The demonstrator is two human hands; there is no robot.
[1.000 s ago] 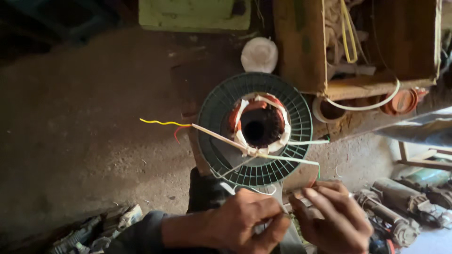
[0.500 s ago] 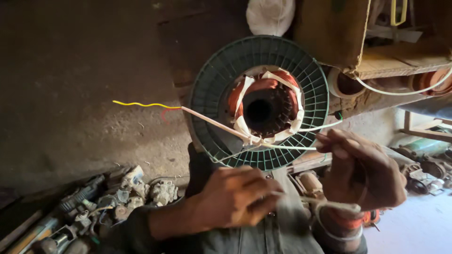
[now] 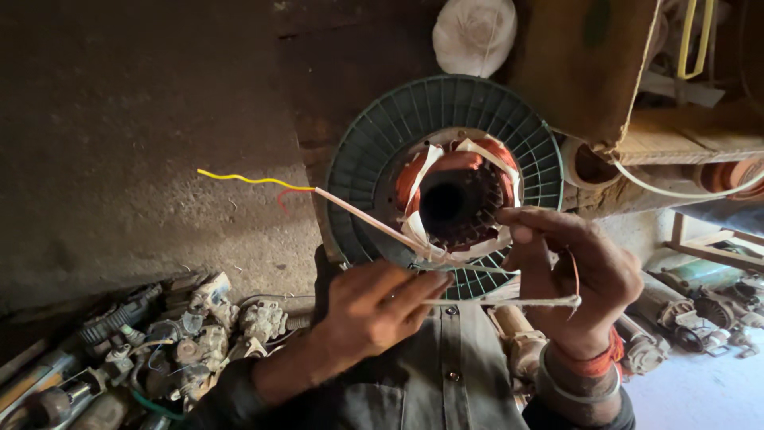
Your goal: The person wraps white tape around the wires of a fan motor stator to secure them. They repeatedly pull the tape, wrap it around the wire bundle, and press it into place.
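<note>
A round green finned motor stator [image 3: 374,151] with copper windings [image 3: 410,179] and white tape around its dark bore stands in front of me. A white sleeved lead [image 3: 358,213] runs off to the left and ends in a wavy yellow wire [image 3: 239,178]. My left hand [image 3: 374,310] pinches white cord at the lower rim of the winding. My right hand [image 3: 569,279] holds the other stretch of that white cord [image 3: 509,302], pulled taut between both hands.
Several worn metal motor parts [image 3: 183,334] lie piled at lower left, more parts [image 3: 700,310] at lower right. A wooden box [image 3: 605,80] stands upper right, a white cloth bundle [image 3: 473,32] above the stator. Bare dirt floor [image 3: 119,119] spreads to the left.
My view has dipped and shifted, so the stator sits higher in frame. My right hand has risen from low beside the left hand to the stator's right rim, pulling the cord taut.
</note>
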